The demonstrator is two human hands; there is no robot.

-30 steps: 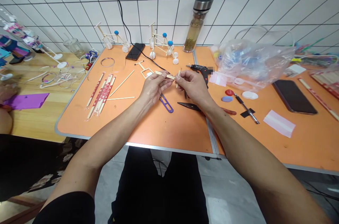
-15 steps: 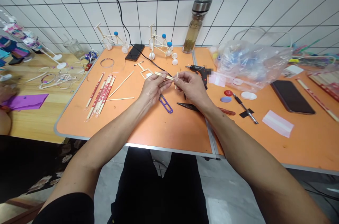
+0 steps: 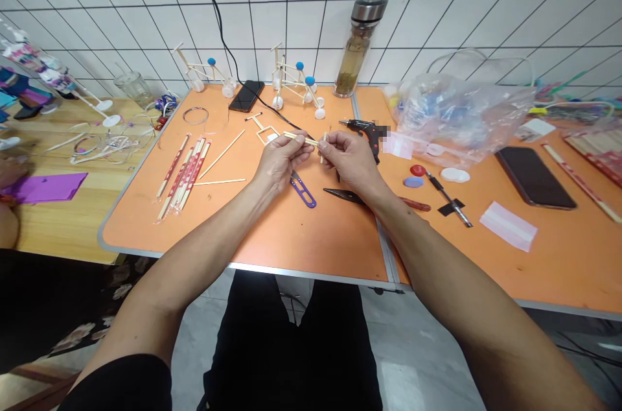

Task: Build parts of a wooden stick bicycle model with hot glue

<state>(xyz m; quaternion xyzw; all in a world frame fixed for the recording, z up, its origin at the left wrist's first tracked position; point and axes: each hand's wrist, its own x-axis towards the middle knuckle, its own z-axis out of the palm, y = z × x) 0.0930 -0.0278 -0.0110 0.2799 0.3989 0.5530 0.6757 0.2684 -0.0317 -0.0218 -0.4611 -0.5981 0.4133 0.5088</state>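
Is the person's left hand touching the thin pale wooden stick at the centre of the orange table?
Touching: the head view shows the left hand pinching the thin pale wooden stick between thumb and fingers.

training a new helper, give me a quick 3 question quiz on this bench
1. Which hand is nearer the glue gun?
2. True or false: the left hand pinches a wooden stick.
3. How many stick models with blue balls stand along the wall?

Key: 1. the right hand; 2. true; 3. two
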